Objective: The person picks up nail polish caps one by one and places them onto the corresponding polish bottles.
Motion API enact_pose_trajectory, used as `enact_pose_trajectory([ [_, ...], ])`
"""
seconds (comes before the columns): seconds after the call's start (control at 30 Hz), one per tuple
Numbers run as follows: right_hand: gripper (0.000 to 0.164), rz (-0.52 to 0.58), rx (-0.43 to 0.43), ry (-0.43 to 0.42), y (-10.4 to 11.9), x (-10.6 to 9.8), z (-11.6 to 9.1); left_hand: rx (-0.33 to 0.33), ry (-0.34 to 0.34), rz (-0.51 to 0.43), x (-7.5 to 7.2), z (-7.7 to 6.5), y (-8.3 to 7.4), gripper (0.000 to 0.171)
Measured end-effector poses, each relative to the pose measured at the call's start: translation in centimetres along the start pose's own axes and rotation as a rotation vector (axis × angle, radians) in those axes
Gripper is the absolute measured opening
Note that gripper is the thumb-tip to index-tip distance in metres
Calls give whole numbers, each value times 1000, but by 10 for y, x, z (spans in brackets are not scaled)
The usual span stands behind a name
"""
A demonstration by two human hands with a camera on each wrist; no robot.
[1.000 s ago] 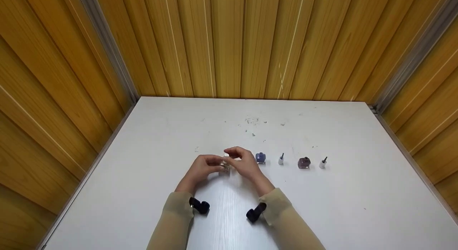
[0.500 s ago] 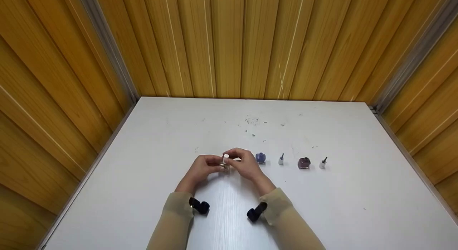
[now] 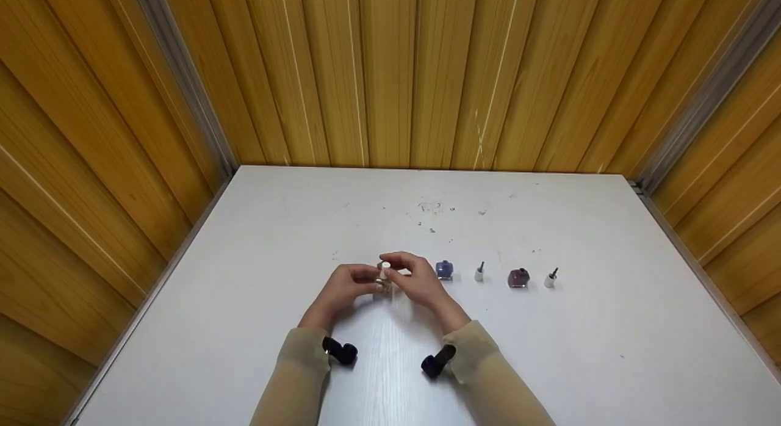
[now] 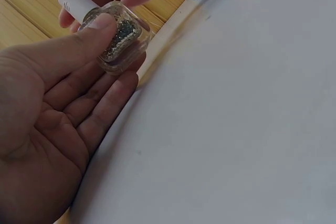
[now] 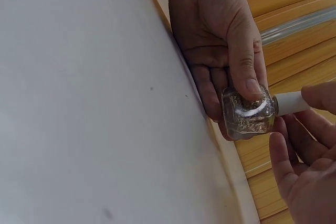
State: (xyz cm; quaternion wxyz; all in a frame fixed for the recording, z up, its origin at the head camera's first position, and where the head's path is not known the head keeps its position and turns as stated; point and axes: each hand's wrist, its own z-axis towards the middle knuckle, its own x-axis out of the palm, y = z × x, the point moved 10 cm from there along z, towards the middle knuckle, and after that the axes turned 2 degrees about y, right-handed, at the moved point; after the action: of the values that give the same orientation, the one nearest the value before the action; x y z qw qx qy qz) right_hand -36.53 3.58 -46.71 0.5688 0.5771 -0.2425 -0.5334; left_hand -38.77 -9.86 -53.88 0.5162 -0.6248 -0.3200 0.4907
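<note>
My left hand (image 3: 348, 285) holds a clear nail polish bottle (image 4: 123, 35) with glitter in it, the thumb on its front and fingers behind. At the bottle's neck is a white cap (image 5: 290, 103); the fingers of my right hand (image 3: 420, 279) pinch it. In the right wrist view the cap lines up with the neck, but how firmly it sits I cannot tell. Just right of my right hand stands a blue nail polish bottle (image 3: 444, 269) without a cap. Beside it a white cap with its brush upward (image 3: 479, 272) stands on the table.
Farther right are a dark purple nail polish bottle (image 3: 518, 277), also uncapped, and a second white brush cap (image 3: 551, 278) standing brush up. The white table (image 3: 244, 292) carries small dark marks near its middle back. Wood-look panels (image 3: 390, 78) rise behind and at both sides.
The right fingers have shifted around the white cap, whose top, mostly hidden a second ago, now shows. Both hands stay at nearly the same place, and the other bottles and caps have not moved.
</note>
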Motion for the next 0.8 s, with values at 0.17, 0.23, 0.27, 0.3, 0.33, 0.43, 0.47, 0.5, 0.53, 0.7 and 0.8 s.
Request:
enact_pose_trajectory([
  [0.17, 29, -5, -1, 30, -10, 2, 3, -17, -9, 9, -1, 1, 3, 27],
  [0.23, 27, -20, 1, 23, -19, 2, 6, -18, -10, 9, -1, 1, 3, 27],
  [0.27, 26, -27, 3, 17, -24, 2, 8, -19, -9, 8, -1, 1, 3, 28],
  [0.3, 26, -29, 6, 11, -29, 2, 9, -19, -8, 9, -1, 1, 3, 28],
  [0.33, 25, -27, 6, 2, -31, 2, 9, -14, -7, 12, 0, 1, 3, 28],
  [0.43, 23, -17, 11, -26, -34, 0, 10, -8, 0, 11, 0, 1, 2, 28],
  [0.47, 22, -11, 11, -35, -34, -1, 10, -2, 2, 11, 0, 0, 2, 29],
  [0.5, 21, -6, 11, -45, -34, -1, 9, 2, 4, 13, 0, 0, 2, 29],
  [0.53, 21, -3, 13, -55, -34, -2, 9, 5, 6, 13, 1, 0, 1, 29],
  [0.7, 16, -22, 37, -119, -35, -6, 8, 12, 13, 6, 1, -1, -1, 28],
  [0.8, 18, -51, 68, -149, -38, -7, 7, 25, 25, -2, 2, -2, -3, 27],
])
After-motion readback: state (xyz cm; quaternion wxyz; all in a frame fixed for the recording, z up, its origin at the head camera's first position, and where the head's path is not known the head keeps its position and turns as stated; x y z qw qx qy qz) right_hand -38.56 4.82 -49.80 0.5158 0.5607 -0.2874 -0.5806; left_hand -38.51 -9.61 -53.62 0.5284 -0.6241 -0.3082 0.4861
